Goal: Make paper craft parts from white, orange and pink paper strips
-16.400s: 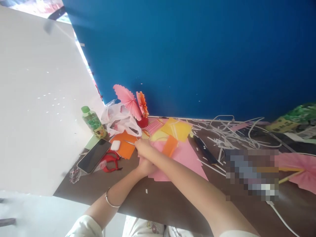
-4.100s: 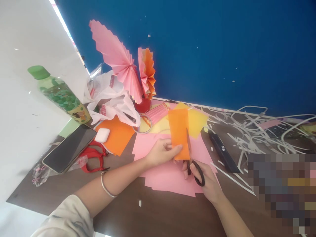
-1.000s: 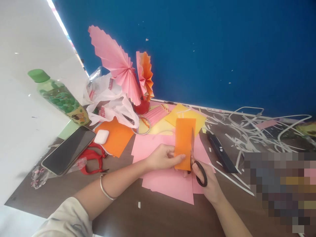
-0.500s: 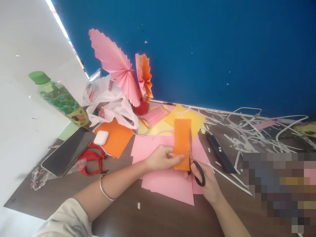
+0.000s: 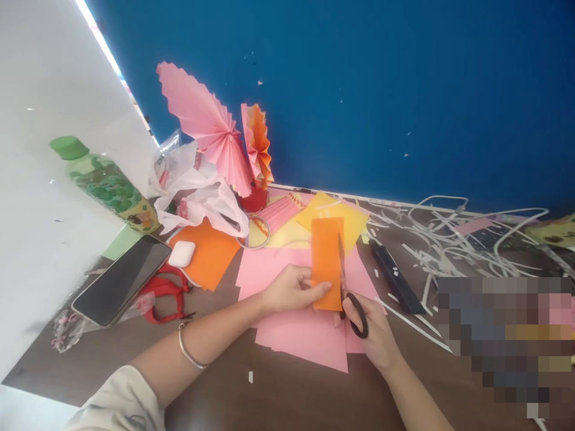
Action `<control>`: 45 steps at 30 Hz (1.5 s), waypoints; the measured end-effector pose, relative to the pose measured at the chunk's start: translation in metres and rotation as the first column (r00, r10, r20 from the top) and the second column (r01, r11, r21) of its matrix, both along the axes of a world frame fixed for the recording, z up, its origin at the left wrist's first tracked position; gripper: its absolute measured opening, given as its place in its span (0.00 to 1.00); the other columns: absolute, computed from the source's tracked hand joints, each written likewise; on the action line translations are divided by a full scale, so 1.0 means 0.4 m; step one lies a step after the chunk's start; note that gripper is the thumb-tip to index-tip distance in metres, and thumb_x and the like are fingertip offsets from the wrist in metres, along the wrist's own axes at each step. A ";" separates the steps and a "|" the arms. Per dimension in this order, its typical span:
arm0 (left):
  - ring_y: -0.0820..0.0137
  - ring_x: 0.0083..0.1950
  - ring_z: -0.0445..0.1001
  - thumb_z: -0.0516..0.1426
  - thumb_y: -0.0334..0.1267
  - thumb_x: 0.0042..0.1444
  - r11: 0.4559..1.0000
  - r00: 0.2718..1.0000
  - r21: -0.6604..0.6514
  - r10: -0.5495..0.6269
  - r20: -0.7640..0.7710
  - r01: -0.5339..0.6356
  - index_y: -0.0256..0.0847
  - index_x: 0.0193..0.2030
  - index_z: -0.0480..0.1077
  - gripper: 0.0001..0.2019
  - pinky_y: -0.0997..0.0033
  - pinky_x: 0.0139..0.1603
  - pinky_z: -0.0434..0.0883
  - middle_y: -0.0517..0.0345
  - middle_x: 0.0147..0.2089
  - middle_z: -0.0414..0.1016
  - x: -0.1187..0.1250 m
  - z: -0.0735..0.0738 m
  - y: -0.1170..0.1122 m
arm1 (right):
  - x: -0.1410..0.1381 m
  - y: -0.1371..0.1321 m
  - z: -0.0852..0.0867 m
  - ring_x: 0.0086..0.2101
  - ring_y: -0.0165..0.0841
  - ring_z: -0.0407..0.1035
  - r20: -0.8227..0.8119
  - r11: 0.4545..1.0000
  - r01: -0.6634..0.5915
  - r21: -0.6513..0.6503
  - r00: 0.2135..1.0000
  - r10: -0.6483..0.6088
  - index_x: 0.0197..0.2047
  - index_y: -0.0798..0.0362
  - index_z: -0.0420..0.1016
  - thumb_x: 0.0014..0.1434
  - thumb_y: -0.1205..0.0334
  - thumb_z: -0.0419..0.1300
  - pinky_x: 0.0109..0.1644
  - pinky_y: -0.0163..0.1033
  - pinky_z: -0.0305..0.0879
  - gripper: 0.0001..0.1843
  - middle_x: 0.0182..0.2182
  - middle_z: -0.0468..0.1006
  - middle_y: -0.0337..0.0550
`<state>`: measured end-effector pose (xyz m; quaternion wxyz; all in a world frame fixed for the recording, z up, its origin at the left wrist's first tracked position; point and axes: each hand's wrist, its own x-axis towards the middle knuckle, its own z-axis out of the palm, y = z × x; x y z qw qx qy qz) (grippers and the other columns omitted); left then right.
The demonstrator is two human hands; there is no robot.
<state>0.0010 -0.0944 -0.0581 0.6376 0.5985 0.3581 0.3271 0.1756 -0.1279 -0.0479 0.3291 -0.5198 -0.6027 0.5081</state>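
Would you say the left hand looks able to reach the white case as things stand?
Probably yes: the white case lies uncovered on the orange paper with nothing upright in between, though the left hand would likely need to release the orange strip first.

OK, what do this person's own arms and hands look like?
The left hand is bare, with a thin, silvery, round bangle beyond the wrist and a loose off-white fabric sleeve with greyish markings farther up. The right hand is bare too, with no sleeve or jewellery in view.
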 end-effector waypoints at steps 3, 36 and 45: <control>0.75 0.25 0.65 0.50 0.49 0.56 0.999 0.999 0.024 -0.034 0.024 0.033 0.32 0.33 0.72 0.20 0.78 0.24 0.62 0.56 0.26 0.71 -0.001 0.007 -0.001 | -0.005 -0.002 0.004 0.22 0.30 0.59 -0.002 1.000 0.016 -0.004 1.000 -0.016 0.18 0.53 0.64 0.55 0.40 0.51 0.25 0.35 0.54 0.26 0.17 0.65 0.39; 0.78 0.24 0.52 0.50 0.51 0.56 0.932 0.926 0.063 0.345 0.155 -0.358 0.39 0.21 0.52 0.21 0.75 0.25 0.54 0.64 0.22 0.51 0.010 -0.016 0.021 | -0.005 -0.005 0.008 0.20 0.29 0.59 -0.007 0.993 -0.054 -0.107 0.999 0.054 0.19 0.53 0.63 0.53 0.41 0.53 0.26 0.35 0.56 0.24 0.14 0.65 0.36; 0.79 0.23 0.51 0.50 0.53 0.55 0.930 0.928 0.052 0.357 0.108 -0.364 0.39 0.19 0.49 0.23 0.76 0.23 0.52 0.65 0.20 0.49 0.010 -0.023 0.017 | -0.013 -0.009 0.017 0.19 0.29 0.59 0.013 0.994 -0.045 -0.099 0.999 0.047 0.19 0.53 0.63 0.53 0.39 0.52 0.25 0.35 0.55 0.25 0.14 0.64 0.37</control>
